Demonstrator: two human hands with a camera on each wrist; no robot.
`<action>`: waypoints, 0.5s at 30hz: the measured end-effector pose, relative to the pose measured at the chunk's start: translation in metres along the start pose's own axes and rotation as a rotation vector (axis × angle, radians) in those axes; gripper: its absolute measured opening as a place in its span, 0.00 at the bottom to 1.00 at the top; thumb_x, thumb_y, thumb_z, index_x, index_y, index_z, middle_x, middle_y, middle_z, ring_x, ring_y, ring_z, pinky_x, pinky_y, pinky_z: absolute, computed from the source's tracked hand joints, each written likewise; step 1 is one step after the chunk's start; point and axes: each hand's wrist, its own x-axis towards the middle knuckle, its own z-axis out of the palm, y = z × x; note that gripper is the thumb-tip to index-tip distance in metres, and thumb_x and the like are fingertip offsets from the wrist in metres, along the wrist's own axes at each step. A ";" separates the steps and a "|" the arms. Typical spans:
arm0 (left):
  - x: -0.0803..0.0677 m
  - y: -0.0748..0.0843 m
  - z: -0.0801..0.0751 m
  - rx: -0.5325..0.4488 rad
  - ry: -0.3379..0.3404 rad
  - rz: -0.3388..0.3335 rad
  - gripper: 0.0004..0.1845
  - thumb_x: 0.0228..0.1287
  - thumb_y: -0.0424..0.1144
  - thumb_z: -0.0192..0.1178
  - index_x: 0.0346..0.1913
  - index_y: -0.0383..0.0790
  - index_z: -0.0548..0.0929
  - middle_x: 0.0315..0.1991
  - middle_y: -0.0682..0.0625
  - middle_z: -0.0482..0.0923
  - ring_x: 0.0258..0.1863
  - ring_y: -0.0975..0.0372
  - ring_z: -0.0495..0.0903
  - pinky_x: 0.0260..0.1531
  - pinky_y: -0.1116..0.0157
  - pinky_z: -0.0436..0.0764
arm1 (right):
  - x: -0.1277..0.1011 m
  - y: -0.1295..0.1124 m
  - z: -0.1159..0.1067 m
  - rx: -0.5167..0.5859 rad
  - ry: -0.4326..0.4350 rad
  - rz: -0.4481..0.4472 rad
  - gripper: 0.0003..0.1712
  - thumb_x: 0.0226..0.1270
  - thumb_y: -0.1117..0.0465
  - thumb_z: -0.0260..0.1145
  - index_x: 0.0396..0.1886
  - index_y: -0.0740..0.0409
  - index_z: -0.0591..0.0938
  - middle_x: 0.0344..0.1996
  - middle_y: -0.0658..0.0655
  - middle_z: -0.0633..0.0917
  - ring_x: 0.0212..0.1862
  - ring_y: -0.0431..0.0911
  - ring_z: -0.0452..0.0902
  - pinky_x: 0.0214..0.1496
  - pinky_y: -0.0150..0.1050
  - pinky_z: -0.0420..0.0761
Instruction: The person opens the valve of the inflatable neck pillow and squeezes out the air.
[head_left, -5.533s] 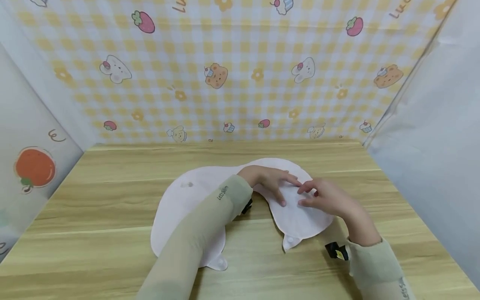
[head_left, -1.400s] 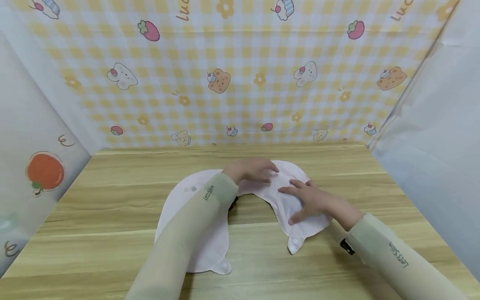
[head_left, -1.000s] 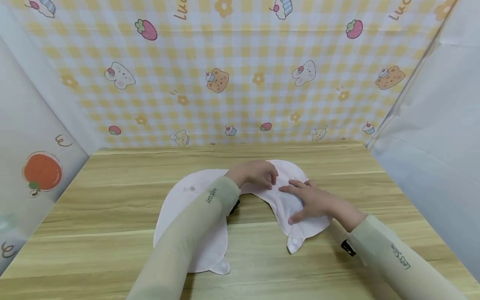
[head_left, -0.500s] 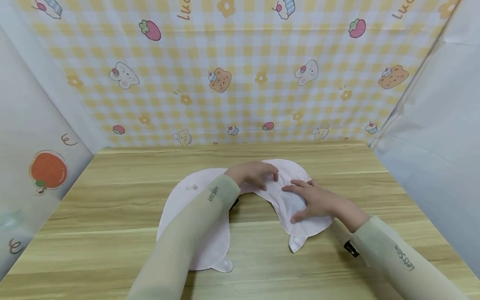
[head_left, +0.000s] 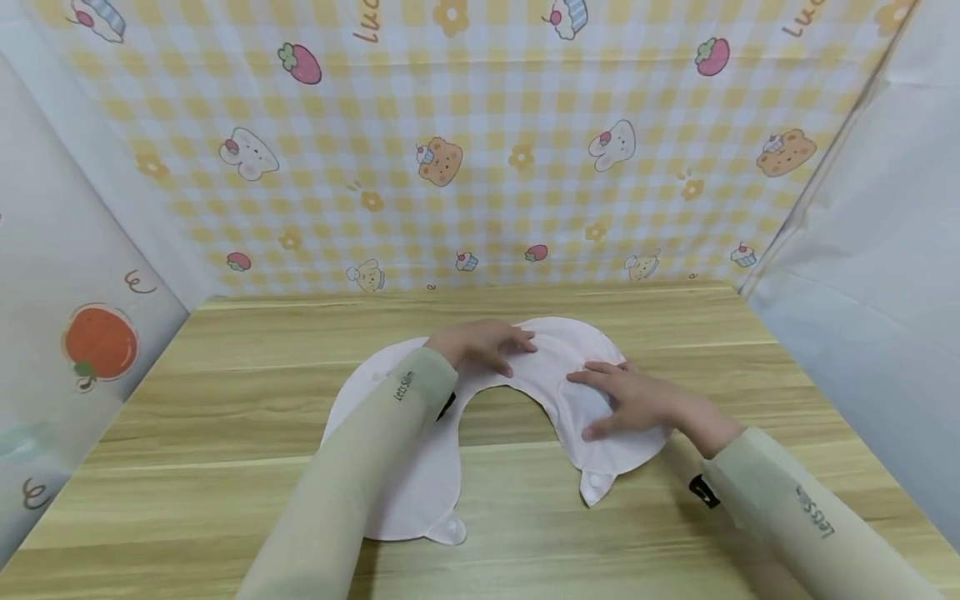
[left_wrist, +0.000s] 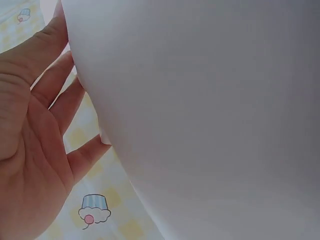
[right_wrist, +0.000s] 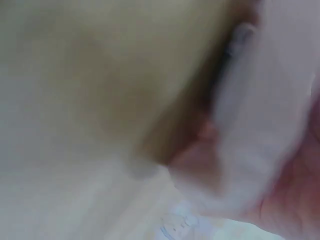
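A pale pink cloth [head_left: 420, 492], bent like a horseshoe, lies under both hands. It rests on the wooden surface [head_left: 517, 533]. The left grip [head_left: 483, 343] is a bare hand on the middle of the bend. Its fingers are spread apart and a bit bent, and they do not pinch anything. In the left wrist view its fingertips touch the pale cloth. The right grip [head_left: 633, 400] is a bare hand on the right arm of the cloth. Its fingers and thumb are spread wide and rest on top. The right wrist view is too blurry to tell more.

Between the two grips the cloth has soft wrinkles, most of them just beside the right fingers. Straight below the left grip, inside the bend, bare wood shows. One small tab [head_left: 450, 530] sticks out well below the left grip, and another tab [head_left: 596, 485] sticks out just below the right grip. Each tab has a round button.

A long sleeve [head_left: 360, 475] goes back from the left grip, and another sleeve [head_left: 802, 508] from the right grip. Past both grips, at the back, hangs a yellow checked sheet [head_left: 487, 92] with bears, bunnies and strawberries.
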 end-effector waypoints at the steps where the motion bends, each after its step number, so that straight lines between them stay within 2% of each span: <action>1: -0.001 0.000 0.000 -0.006 0.001 0.007 0.31 0.61 0.35 0.69 0.68 0.47 0.75 0.76 0.55 0.62 0.69 0.59 0.69 0.72 0.63 0.64 | 0.000 -0.001 -0.005 0.004 -0.012 -0.007 0.45 0.58 0.39 0.72 0.71 0.55 0.71 0.71 0.69 0.68 0.68 0.75 0.60 0.67 0.71 0.63; 4: -0.001 -0.002 0.001 -0.017 0.004 0.021 0.31 0.61 0.35 0.69 0.68 0.47 0.75 0.76 0.55 0.61 0.64 0.59 0.72 0.68 0.64 0.68 | 0.005 -0.005 -0.025 0.011 -0.009 -0.030 0.37 0.64 0.45 0.69 0.66 0.62 0.75 0.66 0.70 0.74 0.68 0.70 0.66 0.68 0.66 0.66; 9: -0.002 -0.004 0.002 -0.021 0.007 0.011 0.31 0.62 0.35 0.68 0.69 0.48 0.75 0.76 0.56 0.61 0.75 0.61 0.62 0.72 0.64 0.64 | 0.023 -0.005 -0.053 -0.032 0.060 -0.022 0.22 0.69 0.58 0.65 0.55 0.68 0.81 0.53 0.68 0.84 0.58 0.63 0.78 0.62 0.59 0.75; 12: -0.002 -0.004 0.002 -0.031 0.002 0.010 0.31 0.62 0.35 0.68 0.69 0.48 0.75 0.76 0.56 0.61 0.77 0.61 0.58 0.74 0.64 0.61 | 0.037 0.000 -0.056 -0.063 0.072 -0.011 0.13 0.66 0.64 0.66 0.46 0.68 0.84 0.42 0.64 0.87 0.47 0.57 0.82 0.54 0.55 0.79; 15: -0.002 -0.004 0.002 -0.047 0.000 0.009 0.31 0.62 0.34 0.68 0.69 0.48 0.75 0.76 0.56 0.61 0.78 0.61 0.55 0.75 0.64 0.59 | 0.051 0.006 -0.051 -0.087 0.058 -0.001 0.06 0.63 0.67 0.67 0.38 0.64 0.86 0.34 0.58 0.86 0.40 0.50 0.80 0.48 0.49 0.80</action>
